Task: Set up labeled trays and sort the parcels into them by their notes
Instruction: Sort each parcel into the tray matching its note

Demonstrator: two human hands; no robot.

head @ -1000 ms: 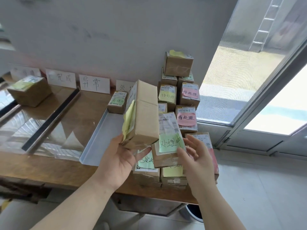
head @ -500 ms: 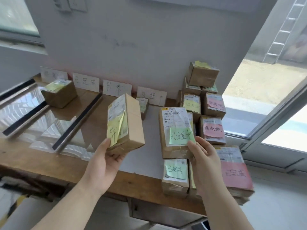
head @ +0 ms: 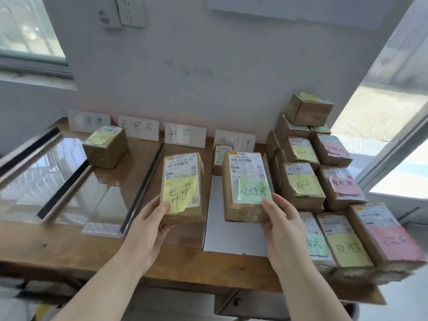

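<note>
While both grips are closed on parcels, positions as follows. Left grip [head: 150,225] curls round the near-left corner of the yellow-note parcel [head: 185,172], which sits over the clear tray [head: 183,237] in front of the 异常 card [head: 185,135]. Right grip [head: 284,225] clasps the near-right corner of the green-note parcel [head: 243,172], over the white tray [head: 231,239] before the 处理中 card [head: 235,141]. Cannot tell whether either parcel touches its tray. Unsorted stack [head: 301,186] stands at the right end of the bench [head: 69,251].
</note>
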